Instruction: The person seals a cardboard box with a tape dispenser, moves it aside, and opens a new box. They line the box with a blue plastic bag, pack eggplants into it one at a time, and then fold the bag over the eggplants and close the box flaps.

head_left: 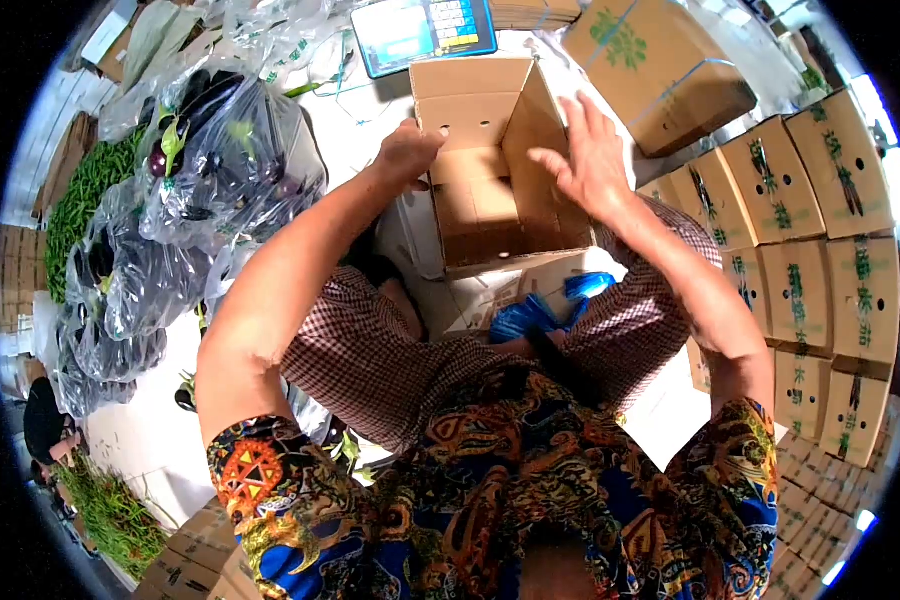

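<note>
An open cardboard box point(470, 92) stands between my knees, its inside bare and its far wall pierced by small round holes. My left hand point(410, 157) is closed over the box's left edge, thumb towards the inside, with some fingers hidden behind the wall. At the right wall, my right hand point(592, 165) is open, fingers spread and thumb pointing in over the box. A digital scale point(410, 35) with a lit display and keypad lies just beyond the box.
Clear plastic bags of eggplants point(225, 160) are heaped on the left, beside a pile of green peppers point(95, 190). Printed cartons point(795, 290) are stacked on the right. A strapped carton point(660, 75) sits at the back right. Blue plastic point(530, 318) lies before me.
</note>
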Action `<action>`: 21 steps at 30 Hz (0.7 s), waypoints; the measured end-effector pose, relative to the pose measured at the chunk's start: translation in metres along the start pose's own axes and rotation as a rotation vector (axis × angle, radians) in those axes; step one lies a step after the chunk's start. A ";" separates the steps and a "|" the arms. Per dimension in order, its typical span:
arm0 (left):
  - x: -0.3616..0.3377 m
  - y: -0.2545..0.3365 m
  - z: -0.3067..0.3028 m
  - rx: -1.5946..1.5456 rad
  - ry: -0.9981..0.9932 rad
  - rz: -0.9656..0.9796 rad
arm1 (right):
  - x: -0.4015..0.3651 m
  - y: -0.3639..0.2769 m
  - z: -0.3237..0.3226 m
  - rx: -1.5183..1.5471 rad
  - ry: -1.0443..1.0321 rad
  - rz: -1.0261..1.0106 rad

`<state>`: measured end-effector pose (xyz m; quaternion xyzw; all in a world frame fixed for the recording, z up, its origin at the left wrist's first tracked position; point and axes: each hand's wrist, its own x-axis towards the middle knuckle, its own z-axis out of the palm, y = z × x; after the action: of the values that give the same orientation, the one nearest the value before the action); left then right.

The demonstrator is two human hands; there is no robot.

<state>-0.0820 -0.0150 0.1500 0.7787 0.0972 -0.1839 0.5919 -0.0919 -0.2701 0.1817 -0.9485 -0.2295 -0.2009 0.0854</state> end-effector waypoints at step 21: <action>-0.003 -0.137 -0.026 -0.085 -0.296 -0.231 | -0.063 0.049 0.185 0.753 -0.117 0.948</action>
<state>-0.1307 0.0488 0.0356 0.7010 0.1054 -0.3591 0.6071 -0.0566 -0.2913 -0.0159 -0.8614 0.1584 0.0064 0.4825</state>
